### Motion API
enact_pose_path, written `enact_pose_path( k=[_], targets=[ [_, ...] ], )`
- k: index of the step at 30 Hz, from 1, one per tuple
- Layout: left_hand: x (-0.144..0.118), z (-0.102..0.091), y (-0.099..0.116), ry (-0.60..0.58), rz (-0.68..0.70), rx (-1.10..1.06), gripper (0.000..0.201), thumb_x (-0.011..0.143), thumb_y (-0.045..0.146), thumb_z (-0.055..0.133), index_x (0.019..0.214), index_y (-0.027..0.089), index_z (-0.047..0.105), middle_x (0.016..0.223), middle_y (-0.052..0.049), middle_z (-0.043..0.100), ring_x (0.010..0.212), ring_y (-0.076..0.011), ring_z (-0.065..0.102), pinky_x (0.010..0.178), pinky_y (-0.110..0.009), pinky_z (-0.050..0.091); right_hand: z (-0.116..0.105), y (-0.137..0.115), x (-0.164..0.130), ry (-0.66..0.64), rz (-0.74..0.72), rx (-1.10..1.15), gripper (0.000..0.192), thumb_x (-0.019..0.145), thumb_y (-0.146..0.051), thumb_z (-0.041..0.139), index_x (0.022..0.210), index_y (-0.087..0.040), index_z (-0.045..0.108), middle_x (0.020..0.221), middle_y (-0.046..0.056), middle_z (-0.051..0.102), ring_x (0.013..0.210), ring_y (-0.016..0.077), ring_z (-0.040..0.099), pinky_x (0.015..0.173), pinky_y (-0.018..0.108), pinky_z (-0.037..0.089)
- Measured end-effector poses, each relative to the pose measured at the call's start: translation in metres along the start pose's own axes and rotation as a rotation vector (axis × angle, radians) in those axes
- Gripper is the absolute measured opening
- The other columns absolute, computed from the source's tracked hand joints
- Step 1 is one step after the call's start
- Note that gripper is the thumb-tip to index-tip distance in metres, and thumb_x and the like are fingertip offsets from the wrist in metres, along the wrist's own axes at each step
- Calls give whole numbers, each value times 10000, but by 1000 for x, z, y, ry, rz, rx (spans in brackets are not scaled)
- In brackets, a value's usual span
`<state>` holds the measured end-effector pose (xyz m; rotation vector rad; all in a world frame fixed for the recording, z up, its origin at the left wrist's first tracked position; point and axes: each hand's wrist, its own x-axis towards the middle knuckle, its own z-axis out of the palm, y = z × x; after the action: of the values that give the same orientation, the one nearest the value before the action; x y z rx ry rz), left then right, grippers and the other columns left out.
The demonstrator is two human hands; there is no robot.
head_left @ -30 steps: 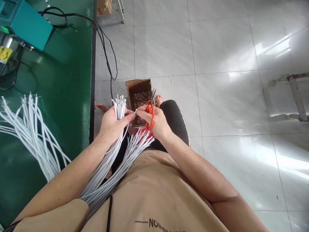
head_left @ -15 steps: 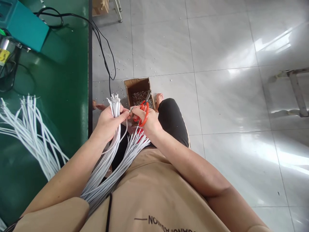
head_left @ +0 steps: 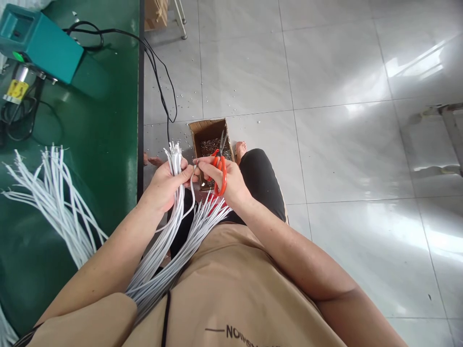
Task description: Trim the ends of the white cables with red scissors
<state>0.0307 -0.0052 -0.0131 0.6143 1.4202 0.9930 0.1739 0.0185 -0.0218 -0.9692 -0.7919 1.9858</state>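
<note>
My left hand [head_left: 164, 185] grips a thick bundle of white cables [head_left: 175, 159], their cut ends sticking up above the fist. The cables trail down across my lap. My right hand [head_left: 227, 180] holds red-handled scissors [head_left: 220, 168], blades pointing away over the box, while its thumb and forefinger pinch the tip of a single white cable beside my left thumb. A small open cardboard box [head_left: 197, 129] with metal scraps stands on the floor just beyond both hands.
A green workbench [head_left: 101, 144] runs along the left, with another spread of white cables [head_left: 54, 202], a teal machine [head_left: 39, 41] and black cords [head_left: 159, 82]. Small scraps litter the grey tiled floor [head_left: 325, 144]. A metal frame leg [head_left: 452, 130] stands at right.
The hands stay together over the box; my right fingers shifted slightly on the single cable tip and the scissors tilted. The view moved a little.
</note>
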Motion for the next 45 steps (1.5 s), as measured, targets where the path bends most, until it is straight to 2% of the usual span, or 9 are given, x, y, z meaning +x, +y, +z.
enact_pose_path(
  k=[5,9,12,19,31,36,40,42,45],
  targets=[
    [0,-1,1,-16,-31,-50,349,667,239,792,713,187,450,639,36,559,552,-74,509,521,-211,344,-6,1,2,2,-47,-296,164,844,-328,592,819,-174,644,708,4,648,700,121,594,713,265,468],
    [-1,-1,3,-52,-101,-135,349,669,199,772,725,184,428,716,10,606,566,-62,517,525,-193,347,-27,10,6,110,-341,-1087,210,865,-299,556,720,-163,622,810,54,646,769,161,567,736,307,398],
    [-1,-2,4,-77,-131,-183,360,654,176,770,730,184,418,697,17,586,551,-52,496,513,-181,330,-39,12,8,95,-501,-1499,237,903,-277,498,752,-152,631,820,77,633,771,185,539,740,339,343],
    [1,-3,3,-97,-146,-171,365,655,177,773,740,182,418,712,6,589,550,-44,491,505,-174,313,-45,10,12,14,-601,-1765,326,959,-250,390,822,-142,666,818,98,640,788,215,531,786,360,319],
    [3,-5,1,-95,-147,-163,364,662,181,782,739,179,426,705,3,600,539,-44,484,502,-175,308,-51,4,12,-97,-528,-1692,357,942,-238,436,704,-125,678,709,93,633,685,178,518,816,365,362],
    [2,-3,-1,-51,-100,-92,340,684,214,788,734,175,455,725,-10,630,567,-64,531,515,-188,356,-36,0,13,50,-193,-864,289,828,-442,642,733,-172,682,665,-2,614,631,117,508,681,277,404],
    [-1,-7,1,-80,-59,45,268,707,253,791,834,162,574,762,-8,632,641,-95,593,549,-204,435,-20,-5,17,-99,-28,-354,330,787,-502,659,768,-172,660,665,-13,622,628,114,554,636,256,439],
    [-1,-15,5,-165,-95,111,335,685,216,805,955,174,611,897,-40,675,770,-138,651,641,-237,516,-18,-5,18,29,-50,-408,264,790,-434,664,754,-173,654,644,-14,602,616,115,544,638,263,440],
    [-2,-28,12,-303,-146,190,583,624,120,825,1143,218,579,1067,-83,696,990,-218,671,820,-330,573,-21,-4,14,355,-246,-679,141,821,-311,623,817,-184,685,772,18,631,702,131,545,705,283,436]
  ],
)
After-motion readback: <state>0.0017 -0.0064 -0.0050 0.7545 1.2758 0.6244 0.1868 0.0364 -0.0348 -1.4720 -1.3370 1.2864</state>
